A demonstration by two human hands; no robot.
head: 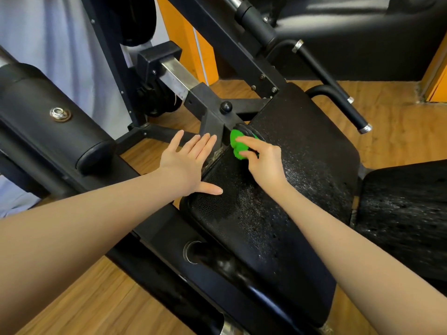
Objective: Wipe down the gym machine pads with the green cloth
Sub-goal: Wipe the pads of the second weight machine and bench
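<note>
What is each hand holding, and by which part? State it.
The right hand grips the bunched green cloth by its near side, on the seat pad. The left hand holds nothing; it lies spread at the pad's edge.

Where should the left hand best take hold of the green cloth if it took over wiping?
Probably the bunched end of the green cloth showing beyond the right hand's fingertips, coming from the left hand side. The rest is covered by the right hand's grip against the seat pad.

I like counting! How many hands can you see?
2. The left hand rests flat, fingers spread, at the seat pad's left edge. The right hand holds the green cloth on the pad.
</note>
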